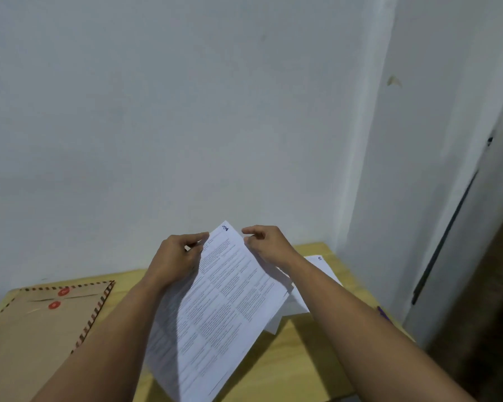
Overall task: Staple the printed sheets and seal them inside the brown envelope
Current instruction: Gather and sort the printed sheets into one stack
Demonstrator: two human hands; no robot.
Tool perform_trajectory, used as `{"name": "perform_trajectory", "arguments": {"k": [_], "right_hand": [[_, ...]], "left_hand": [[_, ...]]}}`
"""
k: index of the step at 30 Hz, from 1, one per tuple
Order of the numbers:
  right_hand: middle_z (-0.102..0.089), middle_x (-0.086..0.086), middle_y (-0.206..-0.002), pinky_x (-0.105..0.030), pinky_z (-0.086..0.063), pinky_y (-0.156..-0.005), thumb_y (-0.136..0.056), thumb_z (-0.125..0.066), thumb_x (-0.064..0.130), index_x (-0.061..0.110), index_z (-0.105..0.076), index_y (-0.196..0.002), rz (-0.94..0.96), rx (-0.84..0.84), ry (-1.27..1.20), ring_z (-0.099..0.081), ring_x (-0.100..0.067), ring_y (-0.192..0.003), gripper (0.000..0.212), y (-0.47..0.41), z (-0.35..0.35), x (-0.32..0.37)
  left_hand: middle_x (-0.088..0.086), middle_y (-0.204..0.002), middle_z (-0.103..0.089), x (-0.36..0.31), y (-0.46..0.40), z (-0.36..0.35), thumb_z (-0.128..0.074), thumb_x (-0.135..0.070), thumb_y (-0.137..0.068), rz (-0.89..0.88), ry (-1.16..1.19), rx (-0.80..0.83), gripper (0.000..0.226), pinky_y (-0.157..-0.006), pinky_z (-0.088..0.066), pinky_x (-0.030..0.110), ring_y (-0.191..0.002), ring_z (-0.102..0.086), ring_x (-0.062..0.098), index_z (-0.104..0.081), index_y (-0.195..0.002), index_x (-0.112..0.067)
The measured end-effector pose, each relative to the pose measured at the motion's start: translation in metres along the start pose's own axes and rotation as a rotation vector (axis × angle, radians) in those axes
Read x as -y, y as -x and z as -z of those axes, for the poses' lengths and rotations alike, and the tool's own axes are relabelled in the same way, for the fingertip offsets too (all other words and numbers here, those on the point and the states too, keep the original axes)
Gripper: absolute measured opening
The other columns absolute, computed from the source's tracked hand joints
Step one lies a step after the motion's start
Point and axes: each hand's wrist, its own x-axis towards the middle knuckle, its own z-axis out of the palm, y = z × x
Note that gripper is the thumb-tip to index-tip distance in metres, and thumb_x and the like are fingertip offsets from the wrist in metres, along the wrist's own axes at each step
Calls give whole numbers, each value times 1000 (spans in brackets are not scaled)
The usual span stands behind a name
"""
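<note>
Both hands lift the printed sheets [215, 309] tilted above the table [296, 352], left hand [176, 256] and right hand [266, 245] fingers pinching the top edge, brown envelope [35, 323] flat at left, more sheets [321, 268] lying behind.

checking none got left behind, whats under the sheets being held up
More white paper lies on the table under the held sheets, one page marked 5. Both hands grip the top corners. How many pages lie there is hidden.
</note>
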Motion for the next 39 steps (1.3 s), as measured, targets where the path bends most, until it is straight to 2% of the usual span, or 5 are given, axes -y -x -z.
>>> {"name": "perform_trajectory", "arguments": {"k": [8, 21, 24, 32, 39], "right_hand": [[-61, -7, -142, -36, -51, -102, -93, -59, 18, 17, -57, -142, -369, -223, 612, -62, -30, -125, 49, -41, 81, -123], [-65, -3, -109, -42, -37, -95, -61, -91, 50, 20, -59, -101, -728, -358, 711, -56, -33, -112, 59, -77, 137, -170], [-70, -4, -105, -50, -52, -98, -43, -95, 46, 16, -62, -94, -713, -340, 647, -65, -35, -105, 68, -94, 147, -187], [-64, -4, -82, -29, -41, -61, -84, -76, 14, 11, -61, -83, -435, -456, 561, -58, -24, -72, 15, -75, 134, -159], [-77, 0, -93, -28, -51, -79, -102, -65, 23, 14, -81, -101, -29, -431, 332, -69, -18, -89, 19, -62, 112, -105]], "left_hand": [[-15, -85, -75, 60, -11, -60, -62, -18, -96, 68, -39, 79, 30, -73, -53, 28, -64, -65, -6, -73, -120, -34], [-18, -90, -71, 103, -34, -96, -64, -18, -96, 84, -69, 117, 31, -70, -48, 30, -66, -62, -1, -72, -124, -31], [-13, -92, -72, 104, -35, -96, -64, -17, -96, 96, -56, 118, 31, -72, -52, 32, -67, -61, 6, -72, -123, -31], [-10, -92, -73, 89, -30, -89, -64, -16, -96, 71, -16, 99, 31, -70, -52, 29, -66, -63, 6, -72, -122, -30], [-13, -96, -73, 52, -18, -63, -64, -17, -96, -12, -16, 65, 32, -70, -47, 20, -74, -65, 1, -72, -123, -32]]}}
